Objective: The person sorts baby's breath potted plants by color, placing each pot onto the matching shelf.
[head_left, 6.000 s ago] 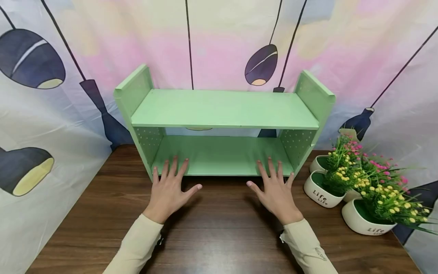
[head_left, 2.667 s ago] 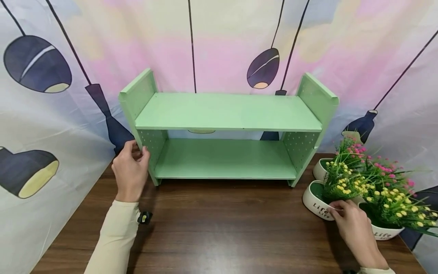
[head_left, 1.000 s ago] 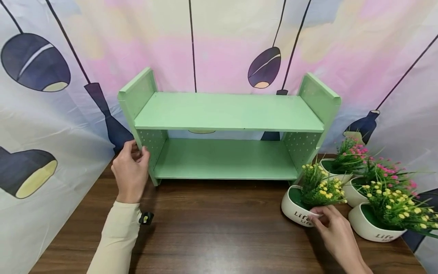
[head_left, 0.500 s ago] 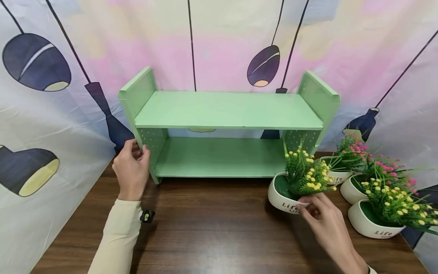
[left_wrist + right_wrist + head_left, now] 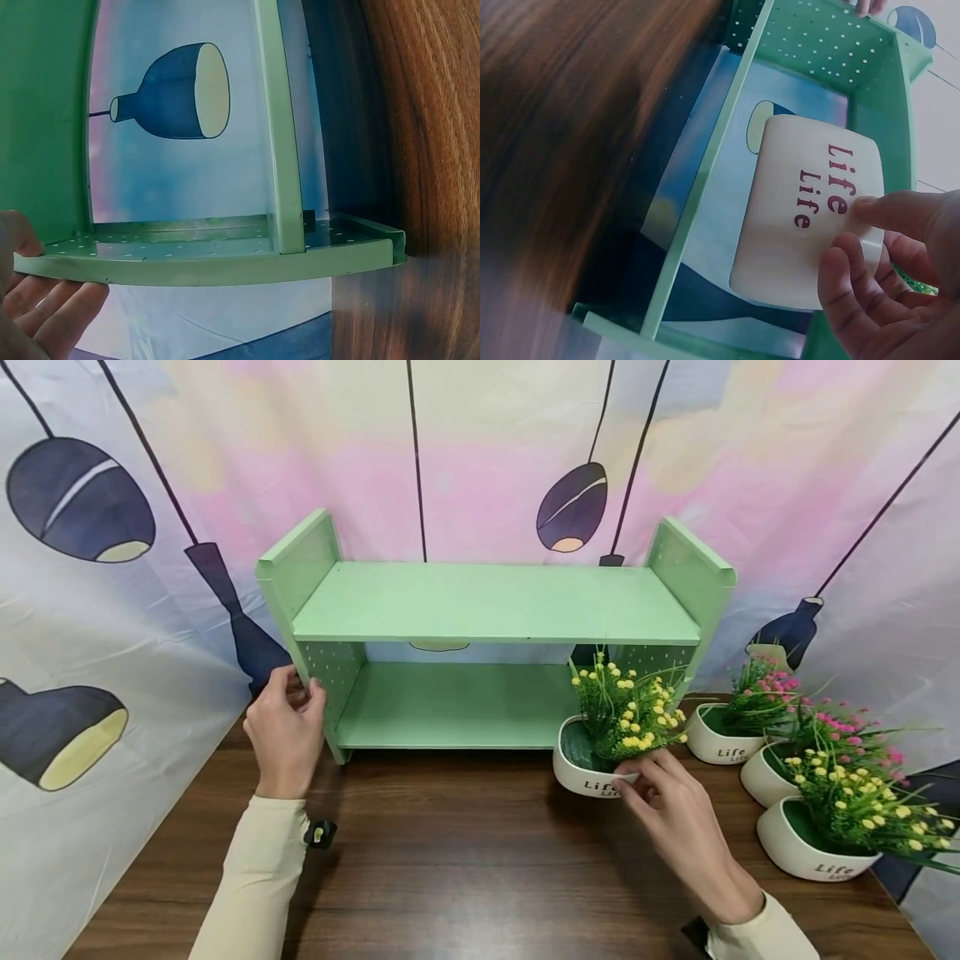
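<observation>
In the head view my right hand (image 5: 678, 827) pinches the front rim of a white flowerpot (image 5: 588, 779) with yellow artificial flowers. The pot is lifted off the table before the right half of the green two-tier shelf (image 5: 487, 602). Close up in the right wrist view, the pot (image 5: 799, 210) shows its "Life" lettering, with thumb and fingers at its rim. My left hand (image 5: 287, 735) grips the front edge of the shelf's left side panel. From the left wrist view, thumb and fingers of that hand (image 5: 45, 300) lie on either side of the panel edge (image 5: 187, 270).
Beside the shelf on the right stand a pot with pink flowers (image 5: 723, 747), a second pink-flowered pot (image 5: 765, 781) and a yellow-flowered pot (image 5: 817, 852). They sit on the brown wooden table (image 5: 450, 860). A lamp-patterned curtain (image 5: 487, 477) hangs behind the shelf.
My right hand took hold of the yellow-flowered pot, lifted it and carried it left to the shelf's front. The left hand moved to the shelf's left side panel and has stayed there.
</observation>
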Demonstrator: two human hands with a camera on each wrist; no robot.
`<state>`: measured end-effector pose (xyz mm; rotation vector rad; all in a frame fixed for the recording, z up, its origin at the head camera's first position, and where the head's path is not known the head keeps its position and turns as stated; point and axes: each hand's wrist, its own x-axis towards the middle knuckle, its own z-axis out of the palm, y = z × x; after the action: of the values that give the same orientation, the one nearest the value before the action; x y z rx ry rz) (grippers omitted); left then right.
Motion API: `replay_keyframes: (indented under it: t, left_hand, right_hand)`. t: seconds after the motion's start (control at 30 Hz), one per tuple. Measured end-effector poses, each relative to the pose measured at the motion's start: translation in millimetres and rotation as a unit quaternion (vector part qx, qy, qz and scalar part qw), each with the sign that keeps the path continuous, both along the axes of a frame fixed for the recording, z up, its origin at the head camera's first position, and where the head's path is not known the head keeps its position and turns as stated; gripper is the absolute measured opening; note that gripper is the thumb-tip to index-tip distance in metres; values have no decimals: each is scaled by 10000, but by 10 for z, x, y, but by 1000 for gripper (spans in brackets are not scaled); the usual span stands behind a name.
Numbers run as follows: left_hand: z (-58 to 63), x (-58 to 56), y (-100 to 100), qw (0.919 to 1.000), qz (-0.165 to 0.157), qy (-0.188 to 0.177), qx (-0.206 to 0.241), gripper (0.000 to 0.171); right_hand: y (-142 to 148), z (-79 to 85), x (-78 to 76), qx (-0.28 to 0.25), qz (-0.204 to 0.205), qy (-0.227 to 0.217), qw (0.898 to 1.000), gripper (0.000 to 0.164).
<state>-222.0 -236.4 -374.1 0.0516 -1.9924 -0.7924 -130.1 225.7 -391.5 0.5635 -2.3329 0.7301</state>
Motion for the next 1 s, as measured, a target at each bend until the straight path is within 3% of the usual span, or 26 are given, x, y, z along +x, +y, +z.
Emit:
replay_keyframes:
  t: [0.3,0.6,1.0]
  left_hand:
    - [-8,-9,12,10000,43,1,19,19]
    - [-5,1,15,10000,52,2,52,20]
    - [-14,-6,18,10000,51,32,28,20]
  right_hand:
    - [-154,-19,-246,-68,68,-56,9999,19]
    - [-243,-60,-501,-115,-34,-523,9986,11]
    - [-389,-66,-815,-142,-73,-822,9965,6]
